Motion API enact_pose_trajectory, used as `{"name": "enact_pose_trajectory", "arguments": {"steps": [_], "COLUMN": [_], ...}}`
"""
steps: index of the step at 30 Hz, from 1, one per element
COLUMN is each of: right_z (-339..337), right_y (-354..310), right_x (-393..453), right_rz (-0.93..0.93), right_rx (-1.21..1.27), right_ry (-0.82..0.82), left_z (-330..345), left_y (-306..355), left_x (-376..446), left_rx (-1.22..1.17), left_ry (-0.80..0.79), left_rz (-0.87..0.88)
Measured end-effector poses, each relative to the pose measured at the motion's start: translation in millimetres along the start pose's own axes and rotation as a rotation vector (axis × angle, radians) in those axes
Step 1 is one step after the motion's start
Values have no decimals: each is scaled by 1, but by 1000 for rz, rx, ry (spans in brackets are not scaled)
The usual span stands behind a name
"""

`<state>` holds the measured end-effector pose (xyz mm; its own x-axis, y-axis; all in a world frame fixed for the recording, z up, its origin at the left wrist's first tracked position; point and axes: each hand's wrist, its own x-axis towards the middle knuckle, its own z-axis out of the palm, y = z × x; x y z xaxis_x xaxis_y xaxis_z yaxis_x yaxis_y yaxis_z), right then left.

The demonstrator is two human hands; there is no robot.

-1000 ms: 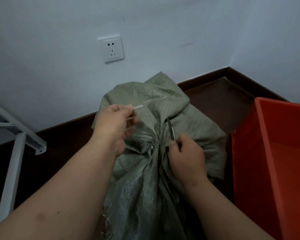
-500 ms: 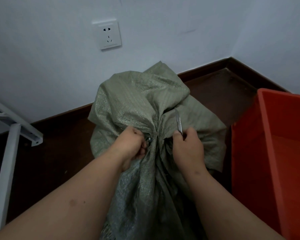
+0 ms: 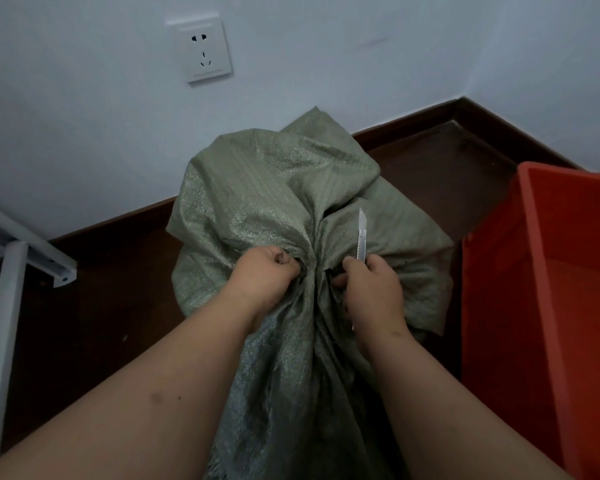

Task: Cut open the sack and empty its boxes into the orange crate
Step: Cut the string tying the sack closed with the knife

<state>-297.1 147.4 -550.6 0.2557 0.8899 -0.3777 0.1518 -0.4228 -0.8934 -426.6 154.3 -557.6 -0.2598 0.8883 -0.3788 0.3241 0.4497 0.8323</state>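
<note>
Now the left hand (image 3: pixel 264 271) is gripping the sack (image 3: pixel 274 188) neck while the right hand (image 3: pixel 371 289) is holding the knife (image 3: pixel 361 237); spreading the mouth probably comes next.

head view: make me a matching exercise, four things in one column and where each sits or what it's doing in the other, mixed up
Things:
1. green woven sack
2. orange plastic crate
3. silver utility knife
4. white wall socket

Places or states:
A. on the wall above the sack
B. held blade up in the right hand
C. on the floor at the right edge
D. gathered neck gripped by the left hand

Pairs: 1-D, 2-C, 3-B, 4-A
</note>
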Motion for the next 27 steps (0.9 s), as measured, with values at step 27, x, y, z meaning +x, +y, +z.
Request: {"name": "enact_pose_trajectory", "arguments": {"steps": [27], "right_z": [-57], "right_y": [-48], "right_x": [-10], "right_rz": [-183], "right_rx": [-74], "right_ry": [-113], "left_z": [29], "left_y": [94], "left_x": [-38], "left_rx": [-451], "left_ry": [-173], "left_rz": [-78]}}
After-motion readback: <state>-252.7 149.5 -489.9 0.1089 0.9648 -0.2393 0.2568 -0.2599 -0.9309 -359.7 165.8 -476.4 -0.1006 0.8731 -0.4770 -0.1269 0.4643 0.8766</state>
